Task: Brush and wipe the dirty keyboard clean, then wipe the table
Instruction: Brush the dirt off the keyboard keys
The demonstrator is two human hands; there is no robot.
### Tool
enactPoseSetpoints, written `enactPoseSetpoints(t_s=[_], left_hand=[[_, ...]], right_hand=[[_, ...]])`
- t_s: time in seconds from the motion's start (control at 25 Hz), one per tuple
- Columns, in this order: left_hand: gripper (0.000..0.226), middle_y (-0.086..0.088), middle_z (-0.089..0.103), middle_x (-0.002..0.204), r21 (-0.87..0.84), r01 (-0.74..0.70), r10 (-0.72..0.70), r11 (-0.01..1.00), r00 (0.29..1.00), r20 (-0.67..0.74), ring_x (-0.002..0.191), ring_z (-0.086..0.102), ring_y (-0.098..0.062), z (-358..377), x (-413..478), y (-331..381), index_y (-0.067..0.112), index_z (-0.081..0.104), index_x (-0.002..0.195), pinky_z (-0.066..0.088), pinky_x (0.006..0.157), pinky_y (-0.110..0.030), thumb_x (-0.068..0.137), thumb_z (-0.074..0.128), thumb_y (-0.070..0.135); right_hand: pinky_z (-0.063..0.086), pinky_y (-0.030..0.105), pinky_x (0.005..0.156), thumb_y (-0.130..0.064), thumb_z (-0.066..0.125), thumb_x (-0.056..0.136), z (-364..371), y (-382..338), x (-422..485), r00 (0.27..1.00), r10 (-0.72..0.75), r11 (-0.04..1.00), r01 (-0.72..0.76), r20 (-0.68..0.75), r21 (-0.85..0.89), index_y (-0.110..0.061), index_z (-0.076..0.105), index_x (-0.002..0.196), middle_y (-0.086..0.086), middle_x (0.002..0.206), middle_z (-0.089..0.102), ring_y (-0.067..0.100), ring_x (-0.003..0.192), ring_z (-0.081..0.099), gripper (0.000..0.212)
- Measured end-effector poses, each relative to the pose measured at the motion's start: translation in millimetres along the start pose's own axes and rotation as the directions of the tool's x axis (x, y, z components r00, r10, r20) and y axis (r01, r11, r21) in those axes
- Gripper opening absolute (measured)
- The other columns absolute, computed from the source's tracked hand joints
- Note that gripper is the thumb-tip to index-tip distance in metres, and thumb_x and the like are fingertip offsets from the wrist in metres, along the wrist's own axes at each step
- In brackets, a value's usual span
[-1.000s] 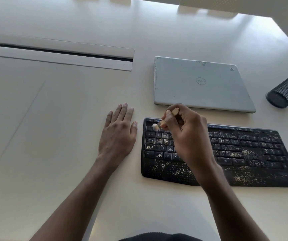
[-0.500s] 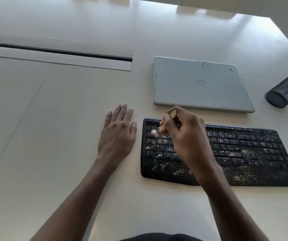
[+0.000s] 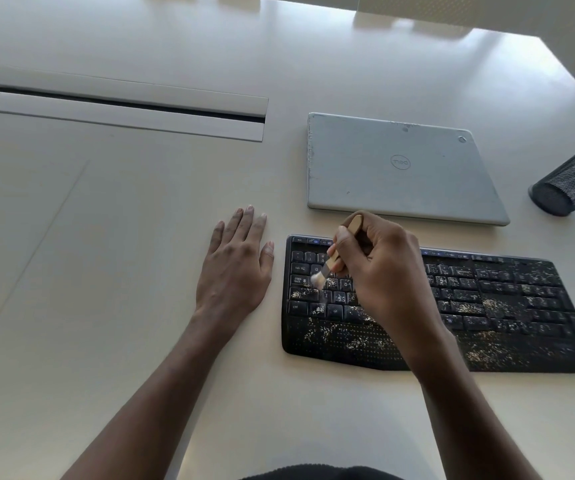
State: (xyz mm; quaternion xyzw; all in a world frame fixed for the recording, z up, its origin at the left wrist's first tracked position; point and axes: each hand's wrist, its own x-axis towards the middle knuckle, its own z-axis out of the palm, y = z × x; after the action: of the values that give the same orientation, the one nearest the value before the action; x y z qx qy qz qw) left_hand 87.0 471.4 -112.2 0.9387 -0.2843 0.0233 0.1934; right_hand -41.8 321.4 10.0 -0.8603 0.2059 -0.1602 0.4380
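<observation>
A black keyboard (image 3: 508, 306) lies on the white table (image 3: 140, 237), speckled with pale crumbs over its keys and palm rest. My right hand (image 3: 379, 271) hovers over its left half, shut on a small wooden-handled brush (image 3: 331, 263). The brush's white bristles touch the keys near the caps lock row. My left hand (image 3: 236, 265) rests flat on the table just left of the keyboard, fingers apart and holding nothing. My right hand and forearm hide the keyboard's middle keys.
A closed silver laptop (image 3: 400, 168) lies just behind the keyboard. A black mesh pen cup (image 3: 570, 183) lies on its side at the right edge. A long cable slot (image 3: 119, 105) runs across the table at the back left.
The brush tip has swept down the left keys, from the top row toward the caps lock row. My left hand has stayed flat in place.
</observation>
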Motion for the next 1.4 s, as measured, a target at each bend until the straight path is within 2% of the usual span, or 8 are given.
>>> enactPoseSetpoints(t_s=[0.12, 0.28, 0.48, 0.68, 0.96, 1.12, 1.28, 1.4], left_hand=[[0.056, -0.007, 0.030, 0.171, -0.005, -0.001, 0.001, 1.000, 1.000, -0.003, 0.160, 0.020, -0.019, -0.3, 0.1, 0.4, 0.016, 0.036, 0.162, 0.012, 0.132, -0.041, 0.109, 0.043, 0.034], [0.056, -0.007, 0.029, 0.171, -0.008, 0.001, -0.001, 1.000, 1.000, 0.002, 0.160, 0.019, -0.018, -0.4, -0.1, 0.7, 0.016, 0.036, 0.162, 0.011, 0.132, -0.041, 0.109, 0.042, 0.034], [0.056, -0.007, 0.029, 0.171, -0.010, 0.001, -0.001, 1.000, 1.000, -0.003, 0.160, 0.019, -0.018, -1.3, -0.4, 0.5, 0.016, 0.036, 0.162, 0.011, 0.132, -0.041, 0.110, 0.042, 0.034], [0.059, -0.007, 0.029, 0.171, -0.006, 0.002, -0.002, 1.000, 1.000, 0.001, 0.160, 0.020, -0.018, -1.1, -0.6, 1.0, 0.016, 0.036, 0.162, 0.012, 0.132, -0.041, 0.107, 0.034, 0.038], [0.056, -0.007, 0.029, 0.171, -0.008, 0.003, -0.003, 1.000, 1.000, 0.006, 0.160, 0.020, -0.018, -1.7, -0.6, 0.8, 0.016, 0.036, 0.162, 0.012, 0.132, -0.042, 0.109, 0.038, 0.036], [0.056, -0.007, 0.029, 0.171, -0.010, 0.004, -0.004, 1.000, 1.000, 0.003, 0.160, 0.019, -0.018, -1.9, -0.3, 1.4, 0.016, 0.036, 0.162, 0.012, 0.132, -0.041, 0.109, 0.042, 0.034], [0.056, -0.006, 0.028, 0.171, -0.014, 0.005, -0.005, 1.000, 1.000, 0.004, 0.161, 0.019, -0.018, -1.6, -0.7, 1.2, 0.016, 0.035, 0.162, 0.010, 0.132, -0.041, 0.109, 0.042, 0.034], [0.056, -0.007, 0.029, 0.171, -0.015, 0.003, -0.003, 1.000, 1.000, -0.001, 0.161, 0.019, -0.018, -1.9, -0.6, 0.4, 0.016, 0.036, 0.162, 0.011, 0.132, -0.041, 0.109, 0.042, 0.034]], right_hand=[[0.060, 0.026, 0.064, -0.018, 0.056, 0.106, -2.4, -1.9, 0.1, 0.994, -0.037, 0.999, 0.039, -0.102, 0.012, -0.008, 0.066, 0.087, -0.002, 0.073, 0.073, -0.002, 0.066, 0.072, 0.024], [0.060, 0.034, 0.066, -0.019, 0.056, 0.106, -1.7, 3.1, -0.4, 0.999, -0.002, 0.999, 0.000, -0.037, -0.036, -0.009, 0.066, 0.086, -0.001, 0.073, 0.073, 0.000, 0.066, 0.072, 0.025], [0.059, 0.022, 0.064, -0.019, 0.056, 0.106, -4.5, 0.1, -0.3, 0.993, -0.013, 1.000, 0.014, -0.117, 0.004, -0.009, 0.066, 0.087, -0.002, 0.074, 0.073, -0.001, 0.067, 0.072, 0.024], [0.060, 0.034, 0.065, -0.022, 0.057, 0.105, -4.1, 3.0, -1.9, 0.999, 0.044, 0.996, -0.045, -0.019, -0.071, -0.011, 0.065, 0.085, -0.002, 0.072, 0.074, 0.004, 0.065, 0.072, 0.025], [0.058, 0.040, 0.062, -0.023, 0.056, 0.106, -6.2, 3.5, -3.1, 0.997, 0.031, 0.996, -0.037, -0.077, -0.087, -0.011, 0.065, 0.086, -0.004, 0.072, 0.072, 0.008, 0.065, 0.072, 0.025], [0.060, 0.027, 0.061, -0.021, 0.056, 0.106, -9.3, 1.4, -3.6, 0.996, 0.041, 0.997, -0.045, -0.075, -0.056, -0.009, 0.065, 0.086, 0.000, 0.073, 0.073, 0.002, 0.064, 0.071, 0.025], [0.059, 0.039, 0.064, -0.023, 0.056, 0.106, -8.9, 4.8, -4.0, 0.995, 0.023, 0.996, -0.031, -0.101, -0.078, -0.013, 0.065, 0.086, -0.005, 0.072, 0.073, 0.005, 0.067, 0.072, 0.025], [0.058, 0.026, 0.060, -0.023, 0.056, 0.106, -8.7, 5.5, -4.3, 0.997, 0.048, 0.996, -0.052, -0.058, -0.072, -0.011, 0.065, 0.085, -0.001, 0.073, 0.073, 0.001, 0.067, 0.071, 0.025]])
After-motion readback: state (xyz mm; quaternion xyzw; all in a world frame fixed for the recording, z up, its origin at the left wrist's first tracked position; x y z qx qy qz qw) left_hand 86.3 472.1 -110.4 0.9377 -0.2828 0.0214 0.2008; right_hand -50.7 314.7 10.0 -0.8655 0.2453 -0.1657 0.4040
